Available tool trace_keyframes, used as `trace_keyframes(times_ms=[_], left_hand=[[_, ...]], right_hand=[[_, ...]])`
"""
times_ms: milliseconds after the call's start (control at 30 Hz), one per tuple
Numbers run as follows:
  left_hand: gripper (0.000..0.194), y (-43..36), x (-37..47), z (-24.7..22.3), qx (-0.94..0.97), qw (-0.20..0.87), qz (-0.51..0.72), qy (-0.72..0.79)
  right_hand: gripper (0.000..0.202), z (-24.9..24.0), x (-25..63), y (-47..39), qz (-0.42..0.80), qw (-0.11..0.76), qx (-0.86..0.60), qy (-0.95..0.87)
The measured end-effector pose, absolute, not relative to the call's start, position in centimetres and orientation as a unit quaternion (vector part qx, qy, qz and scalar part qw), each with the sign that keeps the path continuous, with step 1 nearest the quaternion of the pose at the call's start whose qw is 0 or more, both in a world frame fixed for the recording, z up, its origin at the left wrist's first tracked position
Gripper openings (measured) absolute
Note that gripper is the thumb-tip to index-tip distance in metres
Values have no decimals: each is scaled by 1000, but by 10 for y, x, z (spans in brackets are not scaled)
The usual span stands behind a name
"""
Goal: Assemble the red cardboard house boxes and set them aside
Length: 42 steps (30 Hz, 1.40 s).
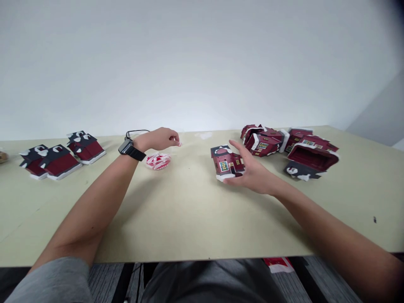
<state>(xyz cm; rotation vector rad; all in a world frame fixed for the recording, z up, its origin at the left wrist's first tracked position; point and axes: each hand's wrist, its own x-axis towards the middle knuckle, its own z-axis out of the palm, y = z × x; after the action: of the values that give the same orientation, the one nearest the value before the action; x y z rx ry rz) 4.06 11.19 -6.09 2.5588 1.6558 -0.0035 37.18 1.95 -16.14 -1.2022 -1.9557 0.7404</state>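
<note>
1. Tabletop of pale yellow-green (186, 219) spanned the scene, with work centred between two bare hands.
2. Several dark red toy houses with white-trimmed bases (268, 143) lay clustered at right, one turned with its hollow underside toward the camera.
3. Dark red toy houses with charcoal roofs (61, 162) stood upright at left, well apart from the hands.
4. At centre right, a single dark red house with yellow-lit windows (224, 165) sat inside the right hand (252, 170), which was spread wide, thumb along the white base edge.
5. The left hand (161, 139), closed at the fingertips, appeared to pinch a tiny red-and-white striped piece (180, 144) above a round heap of red-and-white pieces (158, 161).
6. The step in hand looked like steadying the house while handling one piece; the next move seemed to call for a firm right hold and a delicate left pinch.
7. Fingers behind the house were hidden, leaving firmness and any lift impossible to tell; the heap's container was indistinct, and a tan object (3, 156) was cut off at far left.
</note>
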Motion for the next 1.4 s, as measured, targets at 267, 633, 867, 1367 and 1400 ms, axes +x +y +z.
trace_keyframes(times_ms=[267,633,867,1367,1400], left_hand=[[35,106,54,-67,863,197,68,460],[26,75,113,-97,799,468,187,329],[19,61,149,-124,740,478,323,346],[26,58,167,-156,575,552,493,348],[28,58,167,-156,574,559,491,342]], right_hand=[[138,-172,371,33,329,391,-514,-689],[69,-177,376,49,213,431,-598,-641],[73,-175,368,45,214,512,-568,-608],[68,-173,360,38,190,568,-527,-602],[69,-173,360,38,191,572,-524,-601]])
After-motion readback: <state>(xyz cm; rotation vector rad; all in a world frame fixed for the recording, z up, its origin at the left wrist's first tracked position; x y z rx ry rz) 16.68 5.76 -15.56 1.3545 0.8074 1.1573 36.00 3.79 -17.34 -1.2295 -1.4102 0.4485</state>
